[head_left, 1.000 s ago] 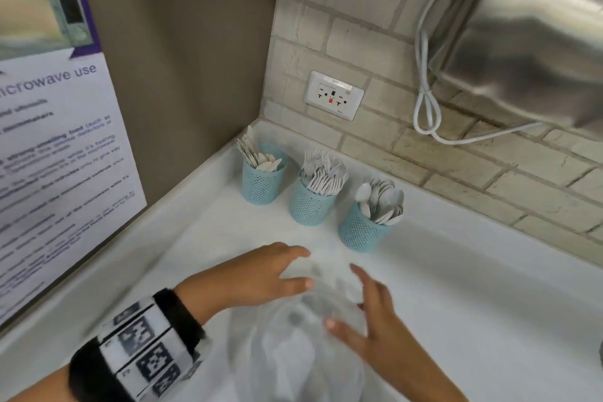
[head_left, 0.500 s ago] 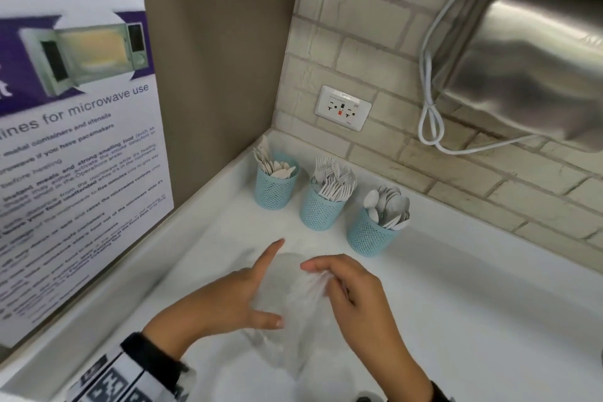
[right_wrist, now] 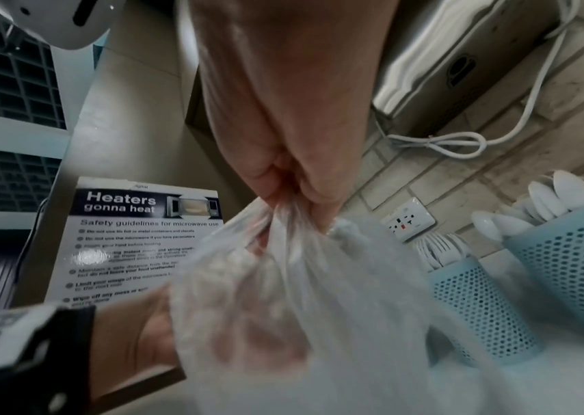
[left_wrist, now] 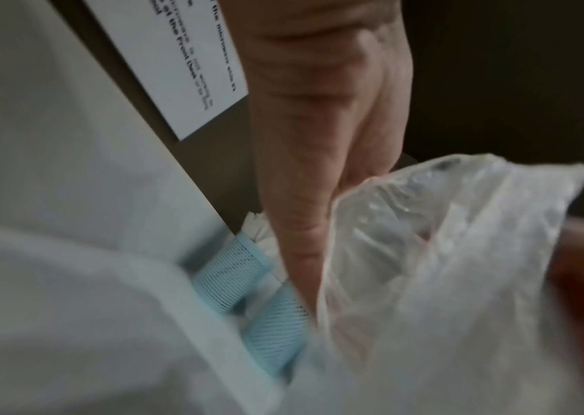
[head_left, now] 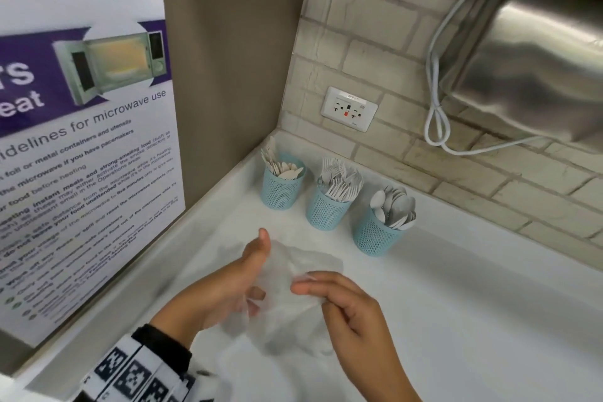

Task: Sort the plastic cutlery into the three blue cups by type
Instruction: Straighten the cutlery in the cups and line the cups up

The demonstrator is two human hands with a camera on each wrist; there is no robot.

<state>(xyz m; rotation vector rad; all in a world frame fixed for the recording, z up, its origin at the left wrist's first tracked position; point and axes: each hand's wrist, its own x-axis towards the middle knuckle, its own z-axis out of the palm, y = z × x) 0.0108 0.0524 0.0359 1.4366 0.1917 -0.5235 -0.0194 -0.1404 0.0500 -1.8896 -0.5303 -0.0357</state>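
Observation:
Three blue mesh cups stand in a row near the back corner of the white counter (head_left: pixel 473 320). The left cup (head_left: pixel 281 189) holds knives, the middle cup (head_left: pixel 326 210) forks, the right cup (head_left: pixel 373 235) spoons. In front of them a crumpled clear plastic bag (head_left: pixel 287 271) hangs between my hands. I see no cutlery in the bag. My right hand (head_left: pixel 313 287) pinches the bag's gathered top, as the right wrist view shows at the bag (right_wrist: pixel 301 280). My left hand (head_left: pixel 257 266) holds its left side, thumb up, fingers curled behind the film.
A microwave safety poster (head_left: pixel 88 147) leans on the left wall. A wall socket (head_left: pixel 349 109) sits behind the cups. A steel appliance (head_left: pixel 535 68) with a looped white cable (head_left: pixel 437 121) hangs at upper right.
Both hands lay open on the flat bag a second ago. The right hand has since gathered and pinched it, the left has curled around it, and the bag has risen off the counter.

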